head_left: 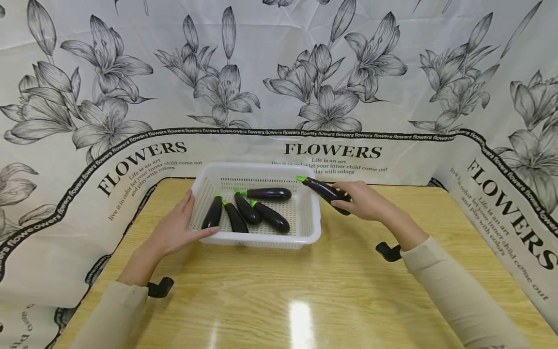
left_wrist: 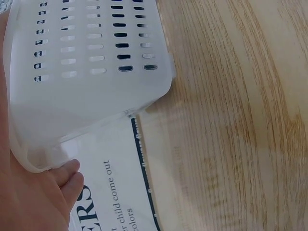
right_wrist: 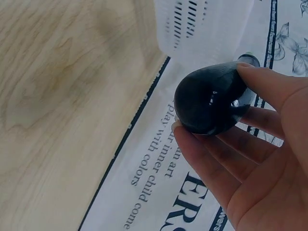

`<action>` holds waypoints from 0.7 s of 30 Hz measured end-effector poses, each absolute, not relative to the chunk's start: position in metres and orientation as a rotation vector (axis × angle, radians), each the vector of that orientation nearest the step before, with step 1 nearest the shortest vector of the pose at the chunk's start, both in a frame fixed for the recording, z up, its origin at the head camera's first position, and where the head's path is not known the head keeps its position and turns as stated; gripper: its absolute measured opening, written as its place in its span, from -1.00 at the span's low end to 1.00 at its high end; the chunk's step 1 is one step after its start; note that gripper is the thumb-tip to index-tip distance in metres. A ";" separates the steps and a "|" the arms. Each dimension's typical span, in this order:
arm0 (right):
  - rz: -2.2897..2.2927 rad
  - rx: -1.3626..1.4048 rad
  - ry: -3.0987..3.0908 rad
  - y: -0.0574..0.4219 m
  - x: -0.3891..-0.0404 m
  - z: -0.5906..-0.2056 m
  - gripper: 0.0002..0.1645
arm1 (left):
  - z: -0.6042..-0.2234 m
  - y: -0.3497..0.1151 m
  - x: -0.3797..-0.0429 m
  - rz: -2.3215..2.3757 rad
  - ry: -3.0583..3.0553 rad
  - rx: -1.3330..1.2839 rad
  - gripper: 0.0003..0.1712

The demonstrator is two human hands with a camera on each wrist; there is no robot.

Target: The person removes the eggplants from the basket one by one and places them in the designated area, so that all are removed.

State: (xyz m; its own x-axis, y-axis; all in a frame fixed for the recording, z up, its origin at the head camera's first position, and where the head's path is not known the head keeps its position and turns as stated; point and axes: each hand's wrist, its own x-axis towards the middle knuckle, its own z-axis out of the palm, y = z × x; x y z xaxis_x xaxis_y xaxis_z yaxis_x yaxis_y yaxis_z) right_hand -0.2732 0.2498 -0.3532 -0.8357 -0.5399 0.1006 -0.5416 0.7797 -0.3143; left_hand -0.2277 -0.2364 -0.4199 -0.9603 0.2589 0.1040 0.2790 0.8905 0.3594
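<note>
A white perforated plastic basket [head_left: 261,237] stands on the table with several dark eggplants [head_left: 271,216] with green stem ends lying inside. My left hand [head_left: 176,228] grips its left end, thumb over the front rim and fingers along the left side. In the left wrist view the fingertips [left_wrist: 72,169] curl round a basket corner. My right hand [head_left: 362,199] holds another eggplant [head_left: 324,190] by its thick end, its green stem reaching over the basket's right rim. The right wrist view shows the thumb on one side of this eggplant [right_wrist: 211,98] and the fingers under the other.
The wood-grain table [head_left: 261,295] spreads in front of the basket. A white cloth [head_left: 235,145] with flower drawings and lettering hangs behind it and at both sides. Black wrist-worn camera mounts [head_left: 160,287] stick out beside both wrists.
</note>
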 end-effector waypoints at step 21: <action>0.555 0.646 -3.067 0.285 -0.285 -0.378 -0.32 | -0.420 -0.237 -0.226 -0.581 -3.011 -0.417 0.48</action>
